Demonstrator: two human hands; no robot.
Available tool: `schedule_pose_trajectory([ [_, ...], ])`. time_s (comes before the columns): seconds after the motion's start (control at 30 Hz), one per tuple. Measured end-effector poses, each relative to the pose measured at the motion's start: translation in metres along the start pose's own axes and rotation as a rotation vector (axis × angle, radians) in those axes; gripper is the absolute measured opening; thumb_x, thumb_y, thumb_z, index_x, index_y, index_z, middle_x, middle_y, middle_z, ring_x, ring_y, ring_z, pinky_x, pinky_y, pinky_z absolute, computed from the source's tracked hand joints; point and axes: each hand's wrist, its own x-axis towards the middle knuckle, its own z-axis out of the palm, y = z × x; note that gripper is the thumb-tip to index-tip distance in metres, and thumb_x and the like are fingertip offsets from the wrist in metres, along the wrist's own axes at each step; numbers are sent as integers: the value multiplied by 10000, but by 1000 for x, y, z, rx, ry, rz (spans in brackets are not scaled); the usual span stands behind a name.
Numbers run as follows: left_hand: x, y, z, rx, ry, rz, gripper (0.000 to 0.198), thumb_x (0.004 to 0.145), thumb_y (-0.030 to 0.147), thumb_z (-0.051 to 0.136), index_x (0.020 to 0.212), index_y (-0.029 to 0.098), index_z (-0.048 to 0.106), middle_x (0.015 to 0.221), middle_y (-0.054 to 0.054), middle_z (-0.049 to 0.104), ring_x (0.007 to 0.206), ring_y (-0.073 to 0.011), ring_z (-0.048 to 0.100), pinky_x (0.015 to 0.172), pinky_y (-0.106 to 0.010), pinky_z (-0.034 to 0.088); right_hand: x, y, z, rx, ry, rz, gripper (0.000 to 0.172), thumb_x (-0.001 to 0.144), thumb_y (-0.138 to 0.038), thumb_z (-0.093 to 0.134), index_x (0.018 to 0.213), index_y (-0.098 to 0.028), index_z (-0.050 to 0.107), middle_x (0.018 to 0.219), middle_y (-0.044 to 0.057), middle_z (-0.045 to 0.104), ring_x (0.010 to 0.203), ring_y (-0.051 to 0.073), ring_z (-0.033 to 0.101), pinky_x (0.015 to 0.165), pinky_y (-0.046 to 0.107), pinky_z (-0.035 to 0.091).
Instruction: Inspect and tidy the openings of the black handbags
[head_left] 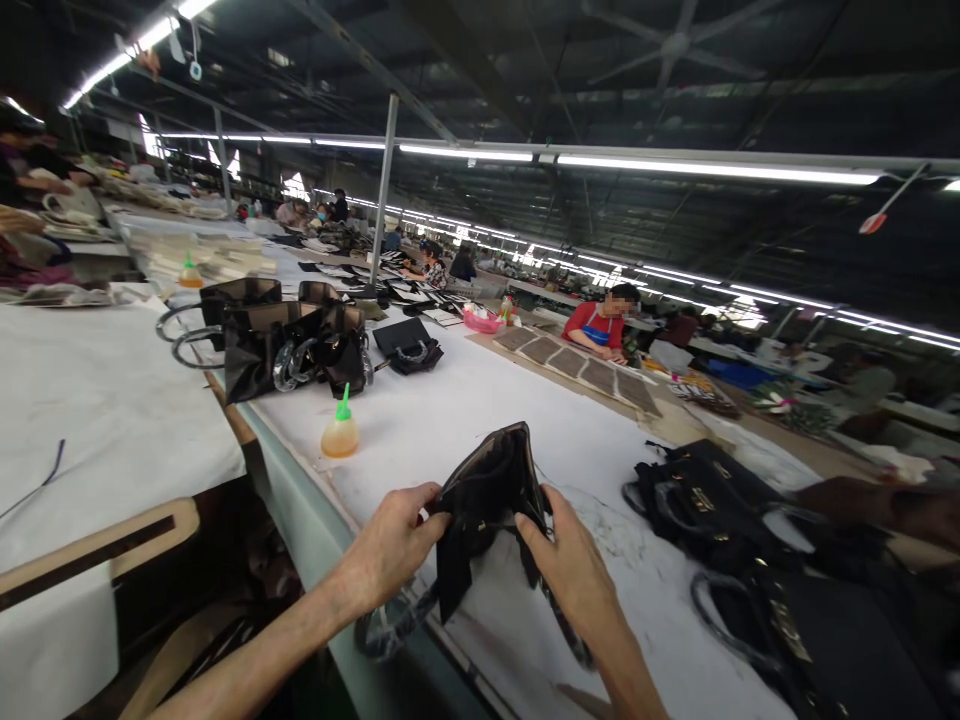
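Between both hands, a black handbag (491,475) is held with its mouth spread wide, over the near edge of a white-covered table. My left hand (401,530) pinches the left rim of the bag between thumb and fingers. The right rim is gripped by my right hand (566,550), thumb on the inner side. Plastic-wrapped handles (390,630) hang below the bag. Its lower part is partly hidden by my hands. Beyond my left hand stands a squat bottle (340,435) of amber liquid with a green nozzle.
More black handbags (255,350) stand at the back left. Several black bags (780,560) lie at the right. A person in red (600,325) works across the table by brown panels (577,365). A gap separates the left table (90,400) from mine.
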Motion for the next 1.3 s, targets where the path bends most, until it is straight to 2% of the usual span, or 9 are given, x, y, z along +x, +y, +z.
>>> schedule_pose_trajectory([
  [0.1,0,3,-6,51,-1,16,211,775,276,399,743,141,558,578,27,472,508,-100,378,488,-194,293,8,-1,-16,-28,-90,28,328,794,-406,411,1018,-196,528,953,59,603,879,217,552,726,307,411],
  [0.23,-9,7,-35,94,44,50,224,783,307,424,781,146,579,640,13,529,552,-113,426,526,-197,316,2,1,-54,2,-112,3,324,822,-446,356,758,-198,554,752,21,599,725,179,545,655,262,402],
  [0.37,-32,6,-55,148,35,15,236,791,341,440,861,174,591,616,26,519,527,-111,417,510,-197,314,-19,-2,-79,72,-78,-47,326,799,-487,390,738,-229,581,734,8,604,712,173,546,659,243,412],
  [0.6,-55,-22,-37,175,70,-107,304,782,349,463,1011,186,577,695,0,564,628,-139,494,591,-206,360,-39,5,-50,104,-92,-34,352,720,-517,475,859,-226,617,824,42,645,771,204,575,698,257,446],
  [0.77,-56,-23,-41,247,91,-135,341,751,322,511,1063,190,544,633,17,522,581,-137,473,565,-221,357,-41,9,-36,81,-161,-24,358,746,-533,437,898,-243,583,867,26,642,795,195,580,691,248,451],
  [0.87,-62,-14,-45,258,124,-29,359,747,272,529,1102,223,509,850,-16,570,737,-158,521,692,-238,399,-40,8,-34,83,-203,-18,365,752,-549,432,930,-256,558,897,19,631,823,189,573,711,245,447],
  [0.97,-68,5,-48,289,165,171,364,769,237,521,1131,263,489,1129,-31,503,984,-183,481,874,-260,367,-41,9,-31,71,-221,3,378,745,-570,442,935,-259,542,883,16,623,813,186,569,707,244,447],
  [1.13,-55,36,-40,400,-17,437,378,811,160,432,1178,244,472,1126,-66,509,1051,-194,447,903,-302,381,-42,7,-29,79,-196,-11,372,741,-565,457,897,-243,558,879,31,621,803,189,571,676,240,457],
  [1.3,-23,35,-27,584,-105,470,510,742,114,479,1232,208,375,1119,-81,509,1047,-211,444,902,-363,382,-44,6,-32,77,-207,-27,348,779,-526,430,914,-231,555,889,40,619,815,190,574,684,242,457],
])
